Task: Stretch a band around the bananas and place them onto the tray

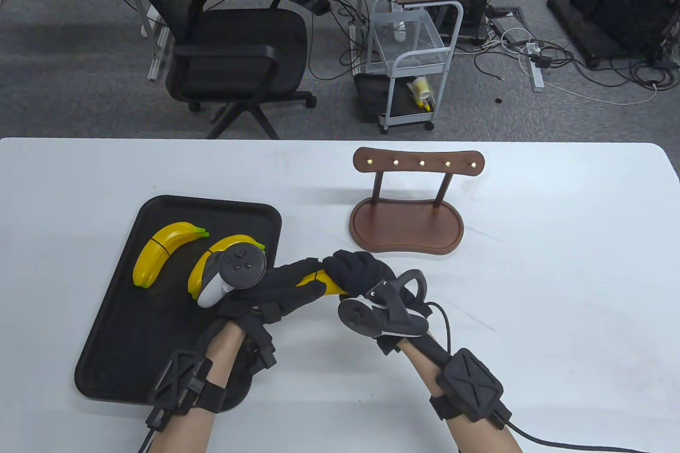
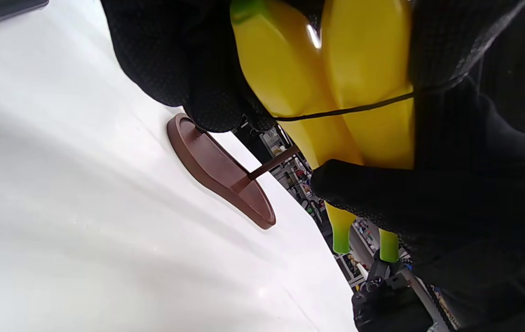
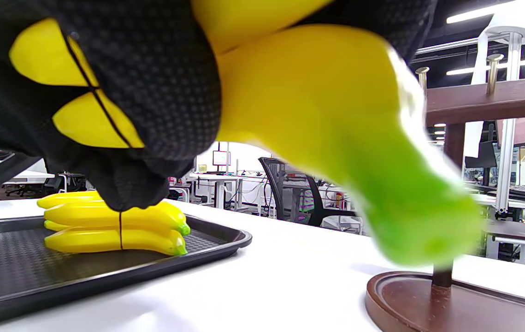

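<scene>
Black tray [image 1: 122, 347]: under and left of the left hand, on the white table [image 1: 531, 315]
Bananas on tray: two banded pairs; one pair [image 1: 159, 251] lies left of the left hand, the other [image 1: 212, 256] partly hidden under that hand's tracker
Left hand [image 1: 276, 288]: reaches right past the tray edge, fingers curled onto the held bananas
Held bananas [image 1: 324, 283]: a pair between the two hands, just right of the tray and off it, green tips pointing away
Band [image 2: 345, 109]: thin black loop across both held bananas, pinned under gloved fingers at each side
Right hand [image 1: 366, 272]: fingers wrapped over the same pair, touching the left hand
Wooden rack [image 1: 409, 208]: beyond the right hand, apart from it
</scene>
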